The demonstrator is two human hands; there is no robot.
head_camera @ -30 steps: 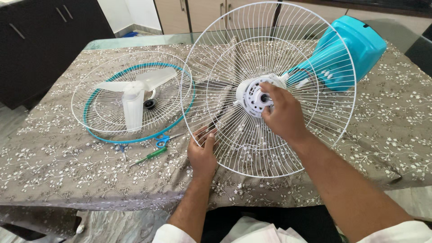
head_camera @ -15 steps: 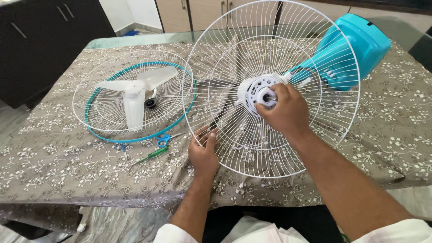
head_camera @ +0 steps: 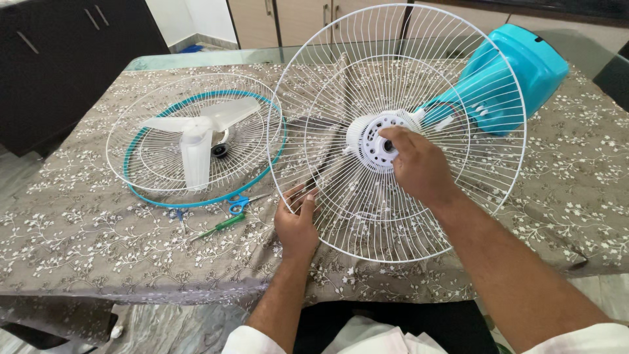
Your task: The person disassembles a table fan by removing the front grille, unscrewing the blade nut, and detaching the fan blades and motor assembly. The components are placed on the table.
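Round white wire fan guard (head_camera: pixel 341 216), one of two, tilted upright: left hand (head_camera: pixel 296 223) pinches its rim, right hand's (head_camera: pixel 419 167) fingertips press together at its white plastic hub (head_camera: pixel 372 139).

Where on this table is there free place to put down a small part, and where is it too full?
Free cloth: the near left corner of the table, in front of the scissors and screwdriver; also the right edge beside the standing guard. Crowded: the middle, between the flat guard and the left hand.
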